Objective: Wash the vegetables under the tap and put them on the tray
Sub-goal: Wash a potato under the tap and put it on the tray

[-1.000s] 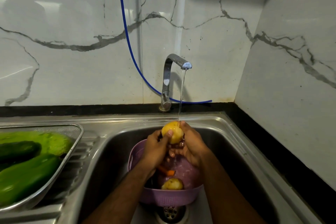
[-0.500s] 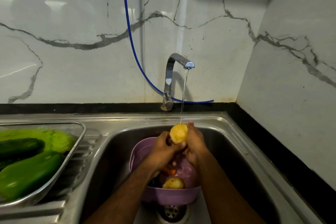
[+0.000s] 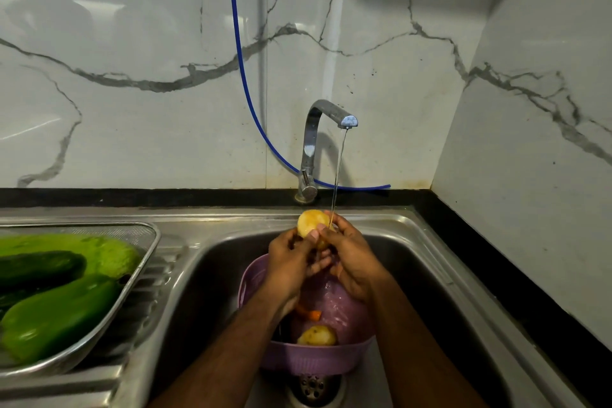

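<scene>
Right, I'm looking down at both hands closed around one yellow potato (image 3: 310,223), held up over the sink (image 3: 430,262) in the thin stream of water (image 3: 338,169) falling from the tap (image 3: 326,129). My left hand (image 3: 287,262) grips it from the left, fingers curled, thumb pressed across the near face of the potato. My right hand (image 3: 351,258) wraps the right side, fingertips curled onto it, and the stream lands right where those fingertips meet the skin. Both grips are tight on the potato; its lower half is hidden between the two hands, so I can't tell how the palms sit on it.

Directly below the grip sits a purple colander (image 3: 311,361) in the sink, with a second potato (image 3: 317,336) and an orange piece of carrot (image 3: 311,314) inside. Well off to the left of the grip, on the draining board, the metal tray (image 3: 145,262) holds light green gourds (image 3: 56,315) and a dark cucumber (image 3: 39,268). Behind the grip, a blue hose (image 3: 245,76) runs down the marble wall past the tap.
</scene>
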A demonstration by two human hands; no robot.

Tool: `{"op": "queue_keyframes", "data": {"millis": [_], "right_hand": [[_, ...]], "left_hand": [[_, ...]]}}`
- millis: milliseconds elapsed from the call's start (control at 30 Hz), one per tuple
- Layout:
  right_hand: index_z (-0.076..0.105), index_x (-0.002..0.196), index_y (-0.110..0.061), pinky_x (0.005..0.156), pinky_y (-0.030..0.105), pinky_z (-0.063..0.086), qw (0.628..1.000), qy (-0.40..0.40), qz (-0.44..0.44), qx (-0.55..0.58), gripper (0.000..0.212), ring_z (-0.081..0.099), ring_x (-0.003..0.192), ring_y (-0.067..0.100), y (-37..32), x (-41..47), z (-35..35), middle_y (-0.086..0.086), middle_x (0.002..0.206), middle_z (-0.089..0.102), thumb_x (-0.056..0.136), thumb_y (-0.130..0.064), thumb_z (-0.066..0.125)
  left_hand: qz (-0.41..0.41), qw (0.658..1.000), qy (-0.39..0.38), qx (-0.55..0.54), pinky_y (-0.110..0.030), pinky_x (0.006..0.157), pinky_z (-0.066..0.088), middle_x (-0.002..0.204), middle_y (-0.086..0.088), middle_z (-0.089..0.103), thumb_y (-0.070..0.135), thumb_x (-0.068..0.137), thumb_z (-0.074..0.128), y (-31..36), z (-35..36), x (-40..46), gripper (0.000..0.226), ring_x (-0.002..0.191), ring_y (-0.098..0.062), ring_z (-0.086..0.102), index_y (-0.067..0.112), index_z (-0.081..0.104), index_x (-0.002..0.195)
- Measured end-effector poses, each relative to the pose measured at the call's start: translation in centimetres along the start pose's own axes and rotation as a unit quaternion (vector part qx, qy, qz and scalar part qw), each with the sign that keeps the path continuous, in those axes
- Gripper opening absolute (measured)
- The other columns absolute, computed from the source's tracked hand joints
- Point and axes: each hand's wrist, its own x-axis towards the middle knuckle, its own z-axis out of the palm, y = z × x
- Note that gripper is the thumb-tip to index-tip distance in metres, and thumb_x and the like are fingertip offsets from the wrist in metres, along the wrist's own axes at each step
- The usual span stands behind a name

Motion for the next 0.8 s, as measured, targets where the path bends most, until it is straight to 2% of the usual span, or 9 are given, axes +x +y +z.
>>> {"op": "queue_keyframes", "data": {"millis": [100, 200, 300, 367, 500, 567, 667, 733, 800], "right_hand": [[0.06, 0.135, -0.025, 0.068, 0.037, 0.061, 0.997, 0.034, -0.039, -0.051, 0.037, 0.075, 0.088, 0.021, 0.8, 0.4, 0.7, 0.014, 0.122, 0.071, 0.099, -0.033, 0.066], [0.063, 0.128, -0.029, 0.092, 0.054, 0.06, 0.993, 0.07, -0.045, -0.082, 0.038, 0.073, 0.105, 0.028, 1.4, 0.7, 0.9, 0.009, 0.118, 0.073, 0.095, -0.049, 0.065], [0.062, 0.127, -0.028, 0.095, 0.057, 0.057, 0.995, 0.054, -0.045, -0.065, 0.031, 0.071, 0.109, 0.03, 0.9, 0.5, 0.7, 0.011, 0.122, 0.07, 0.099, -0.041, 0.063], [0.058, 0.131, -0.031, 0.097, 0.059, 0.056, 0.995, 0.052, -0.044, -0.076, 0.03, 0.068, 0.112, 0.033, 0.6, 0.4, 0.8, 0.012, 0.129, 0.064, 0.102, -0.036, 0.058], [0.048, 0.145, -0.04, 0.099, 0.059, 0.055, 0.993, 0.034, -0.026, -0.106, 0.039, 0.063, 0.12, 0.033, 0.6, 0.0, 1.2, 0.01, 0.14, 0.055, 0.107, -0.034, 0.047], [0.052, 0.139, -0.038, 0.099, 0.055, 0.056, 0.991, 0.027, -0.033, -0.13, 0.032, 0.065, 0.118, 0.028, 0.6, -0.3, 1.3, 0.008, 0.135, 0.061, 0.107, -0.038, 0.048], [0.055, 0.118, -0.037, 0.087, 0.045, 0.061, 0.981, 0.066, -0.055, -0.174, 0.014, 0.067, 0.105, 0.023, 0.9, 0.0, 1.0, 0.005, 0.119, 0.064, 0.107, -0.039, 0.047], [0.054, 0.107, -0.036, 0.086, 0.047, 0.061, 0.976, 0.121, -0.053, -0.175, 0.01, 0.068, 0.1, 0.025, 1.0, 0.2, 1.0, 0.008, 0.113, 0.064, 0.106, -0.043, 0.048], [0.054, 0.109, -0.037, 0.091, 0.054, 0.059, 0.981, 0.133, -0.019, -0.142, 0.014, 0.067, 0.103, 0.029, 1.0, 0.3, 1.0, 0.011, 0.118, 0.064, 0.105, -0.048, 0.046]], "left_hand": [[0.052, 0.996, 0.002, 0.068, -0.039, 0.083, 0.062, 0.097, -0.01, 0.077, 0.015, 0.098, 0.06, -0.2, -0.4, 0.1, 0.019, 0.092, -0.024, 0.075, 0.01, 0.069, 0.113], [0.115, 0.978, 0.011, 0.174, -0.033, 0.081, 0.06, 0.094, 0.002, 0.077, 0.018, 0.095, 0.064, -0.6, -0.7, 0.3, 0.014, 0.088, -0.009, 0.073, 0.024, 0.071, 0.105], [0.155, 0.958, 0.016, 0.239, -0.016, 0.076, 0.053, 0.093, 0.013, 0.073, 0.019, 0.094, 0.065, -0.6, -0.7, 0.2, 0.019, 0.088, 0.005, 0.068, 0.037, 0.066, 0.099], [0.163, 0.952, 0.001, 0.259, -0.015, 0.078, 0.053, 0.099, 0.015, 0.071, 0.018, 0.095, 0.064, -0.8, -0.7, 0.2, 0.022, 0.092, 0.004, 0.067, 0.035, 0.065, 0.109], [0.157, 0.956, -0.017, 0.246, -0.024, 0.086, 0.057, 0.105, 0.01, 0.073, 0.012, 0.096, 0.061, -1.1, -1.1, 0.3, 0.028, 0.098, -0.003, 0.069, 0.024, 0.065, 0.121], [0.153, 0.955, -0.027, 0.253, -0.025, 0.089, 0.057, 0.11, 0.01, 0.071, 0.013, 0.098, 0.058, -1.1, -1.2, 0.3, 0.03, 0.102, -0.002, 0.067, 0.026, 0.062, 0.125], [0.14, 0.951, -0.045, 0.271, -0.028, 0.091, 0.057, 0.119, 0.006, 0.069, 0.012, 0.099, 0.056, -1.5, -1.5, 0.4, 0.038, 0.11, -0.008, 0.066, 0.024, 0.059, 0.135], [0.14, 0.944, -0.059, 0.294, -0.027, 0.095, 0.055, 0.124, 0.006, 0.068, 0.01, 0.097, 0.057, -1.9, -1.5, 0.4, 0.043, 0.114, -0.006, 0.064, 0.024, 0.057, 0.138], [0.134, 0.938, -0.07, 0.311, -0.02, 0.095, 0.053, 0.127, 0.008, 0.066, 0.01, 0.097, 0.058, -2.1, -1.5, 0.3, 0.045, 0.112, 0.002, 0.063, 0.025, 0.055, 0.14]]}}
